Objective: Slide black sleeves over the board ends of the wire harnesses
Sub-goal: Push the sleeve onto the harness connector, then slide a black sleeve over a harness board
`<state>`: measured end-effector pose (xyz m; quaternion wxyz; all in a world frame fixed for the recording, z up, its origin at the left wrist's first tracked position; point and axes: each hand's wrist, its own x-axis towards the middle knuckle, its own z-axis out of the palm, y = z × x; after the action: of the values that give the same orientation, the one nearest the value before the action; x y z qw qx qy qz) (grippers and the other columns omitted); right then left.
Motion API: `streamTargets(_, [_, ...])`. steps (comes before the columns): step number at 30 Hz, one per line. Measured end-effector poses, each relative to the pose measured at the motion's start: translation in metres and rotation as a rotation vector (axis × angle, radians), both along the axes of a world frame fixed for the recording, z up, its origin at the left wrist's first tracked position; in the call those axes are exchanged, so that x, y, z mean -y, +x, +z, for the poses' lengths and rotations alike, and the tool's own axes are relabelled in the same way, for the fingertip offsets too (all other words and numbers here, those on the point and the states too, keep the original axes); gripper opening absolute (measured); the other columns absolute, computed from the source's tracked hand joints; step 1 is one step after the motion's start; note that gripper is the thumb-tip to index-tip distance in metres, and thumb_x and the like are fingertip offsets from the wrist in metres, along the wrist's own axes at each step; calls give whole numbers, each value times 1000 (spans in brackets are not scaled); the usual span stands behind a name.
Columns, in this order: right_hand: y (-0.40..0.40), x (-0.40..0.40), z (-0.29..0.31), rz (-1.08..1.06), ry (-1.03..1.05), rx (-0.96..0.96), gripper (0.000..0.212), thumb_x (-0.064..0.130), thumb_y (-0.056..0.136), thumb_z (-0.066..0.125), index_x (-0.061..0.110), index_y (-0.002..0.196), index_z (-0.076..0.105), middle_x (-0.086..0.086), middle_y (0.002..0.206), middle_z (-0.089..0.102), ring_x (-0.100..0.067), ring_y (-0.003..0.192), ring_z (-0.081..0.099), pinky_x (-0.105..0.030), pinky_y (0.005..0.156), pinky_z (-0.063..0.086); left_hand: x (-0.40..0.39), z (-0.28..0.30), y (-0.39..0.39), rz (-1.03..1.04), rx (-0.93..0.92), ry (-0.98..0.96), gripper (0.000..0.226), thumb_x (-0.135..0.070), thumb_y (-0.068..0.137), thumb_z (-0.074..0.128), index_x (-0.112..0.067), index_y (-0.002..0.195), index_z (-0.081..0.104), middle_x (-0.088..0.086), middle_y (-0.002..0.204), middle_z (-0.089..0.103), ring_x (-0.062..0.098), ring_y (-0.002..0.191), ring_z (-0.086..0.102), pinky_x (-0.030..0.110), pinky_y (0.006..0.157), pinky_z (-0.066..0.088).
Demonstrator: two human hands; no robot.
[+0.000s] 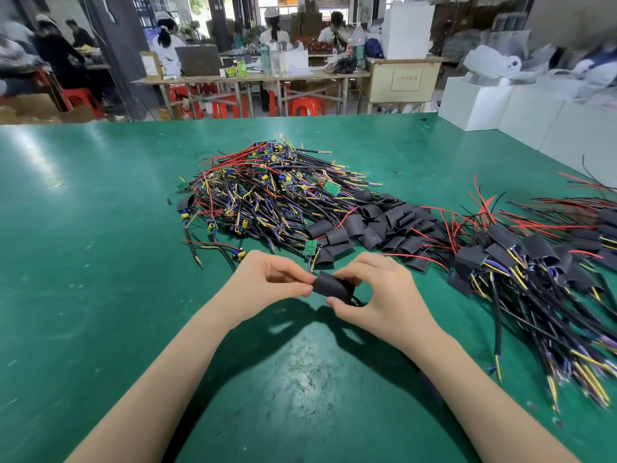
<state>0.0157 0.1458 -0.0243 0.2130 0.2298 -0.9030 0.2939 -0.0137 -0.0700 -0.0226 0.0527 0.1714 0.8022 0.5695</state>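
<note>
Red stools (pixel 305 106), a laptop (pixel 197 60), white boxes (pixel 531 108), seemingly workers behind.

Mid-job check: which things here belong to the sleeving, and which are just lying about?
Job: flat black sleeve pinched between left hand and right hand; tangled pile of bare-board wire harnesses; heap of loose black sleeves; sleeved harnesses.

Lying about: white boxes; red plastic stools.

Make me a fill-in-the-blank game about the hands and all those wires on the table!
1. Both hands, left hand and right hand, hold one ____ sleeve.
2. The table is ____ in colour.
3. The pile of finished harnesses wearing sleeves lies on the person's ____ side.
4. The loose empty sleeves lie ____ the two wire piles.

Missing words: black; green; right; between
</note>
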Motion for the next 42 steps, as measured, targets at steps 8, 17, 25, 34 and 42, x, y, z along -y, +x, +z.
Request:
streamTargets(8, [4, -7, 9, -89, 36, -160, 23, 26, 66, 75, 17, 86, 67, 3, 81, 60, -22, 67, 57, -35, 64, 48, 2, 5, -1, 78, -122, 60, 18, -5, 84, 73, -21, 92, 78, 0, 91, 77, 8, 83, 70, 15, 77, 52])
streamTargets(17, [1, -70, 32, -588, -167, -387, 25, 19, 72, 75, 15, 97, 71, -7, 91, 64, -24, 80, 62, -35, 70, 49, 10, 0, -10, 289, -136, 123, 17, 0, 88, 66, -12, 92, 76, -2, 91, 76, 11, 84, 68, 20, 73, 54])
streamTargets(25, [-3, -122, 26, -1116, -98, -74, 35, 30, 80, 71, 9, 108, 70, -24, 105, 58, -46, 96, 55, -47, 71, 47, 11, -3, -12, 253, -140, 87, 20, 1, 90, 64, -16, 90, 76, -2, 88, 76, 7, 76, 67, 16, 68, 52])
streamTargets(34, [-12, -86, 21, -742, -92, -292, 32, 18, 83, 68, 7, 113, 66, -18, 114, 59, -40, 103, 51, -42, 88, 38, 11, -7, -13, 239, -141, 51, 22, -2, 90, 64, -20, 87, 76, -4, 87, 76, 7, 75, 68, 16, 69, 53])
streamTargets(42, [-3, -12, -5, -134, 243, -16, 24, 35, 83, 69, 19, 100, 72, 0, 95, 65, -26, 99, 53, -36, 83, 39, 14, -13, -19, 275, -164, -30, 29, -1, 89, 65, -27, 82, 75, -9, 81, 75, 5, 74, 68, 12, 68, 50])
